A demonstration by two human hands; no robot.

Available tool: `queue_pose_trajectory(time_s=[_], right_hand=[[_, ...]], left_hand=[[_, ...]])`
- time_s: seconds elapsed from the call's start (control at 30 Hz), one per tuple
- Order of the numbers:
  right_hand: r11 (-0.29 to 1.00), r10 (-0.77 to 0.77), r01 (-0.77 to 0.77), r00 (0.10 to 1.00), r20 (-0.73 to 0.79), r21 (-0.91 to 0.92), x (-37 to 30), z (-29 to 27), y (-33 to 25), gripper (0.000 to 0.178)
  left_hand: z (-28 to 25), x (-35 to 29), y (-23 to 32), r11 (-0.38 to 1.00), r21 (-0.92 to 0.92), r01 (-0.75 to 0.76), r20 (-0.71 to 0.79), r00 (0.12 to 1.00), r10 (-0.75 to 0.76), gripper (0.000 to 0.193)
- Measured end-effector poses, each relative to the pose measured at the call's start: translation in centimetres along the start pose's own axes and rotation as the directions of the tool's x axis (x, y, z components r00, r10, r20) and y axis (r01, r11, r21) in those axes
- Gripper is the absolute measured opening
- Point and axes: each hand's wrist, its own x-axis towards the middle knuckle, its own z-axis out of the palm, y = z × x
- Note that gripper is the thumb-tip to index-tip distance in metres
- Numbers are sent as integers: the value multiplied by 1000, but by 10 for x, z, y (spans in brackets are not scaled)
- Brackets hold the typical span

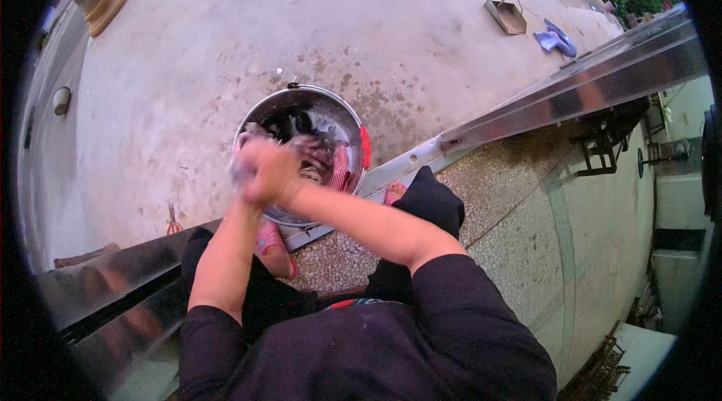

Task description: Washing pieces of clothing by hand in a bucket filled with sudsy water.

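Note:
A round metal pot (337, 100) with a red grip on its rim stands in front of me. Inside lie wet dark clothes (282, 126) and a red-and-white striped cloth (340, 168). Over the pot's near left side, my right hand (274, 168) and my left hand (247, 186) are pressed together, both closed. A blurred greyish-purple cloth (307, 151) shows beside them and appears bunched in their grip. Motion smears the fingers, and the right hand partly covers the left.
A metal threshold rail (421, 158) runs diagonally past the pot. My pink slippers (272, 239) are close to its near side. Farther off are a long-handled dustpan (508, 17), a blue-purple item (555, 40), a column base (105, 2) and a small pot (62, 100).

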Motion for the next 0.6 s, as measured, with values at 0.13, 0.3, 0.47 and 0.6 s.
queue_pose_trajectory(time_s=[0.13,0.3,0.47,0.6], right_hand=[[997,-77,77,997,-22,-9,-2,-3,18,19],[939,306,-333,924,-230,-85,24,-40,99,37],[731,332,-663,553,764,161,51,-76,56,27],[510,269,-658,734,623,555,62,-103,42,17]], left_hand=[[26,-15,17,825,406,393,-557,822,-117,22],[96,37,20,793,-8,609,-735,534,-418,35],[42,56,90,836,116,537,-569,726,-387,26],[42,44,69,791,80,606,-742,566,-359,33]])
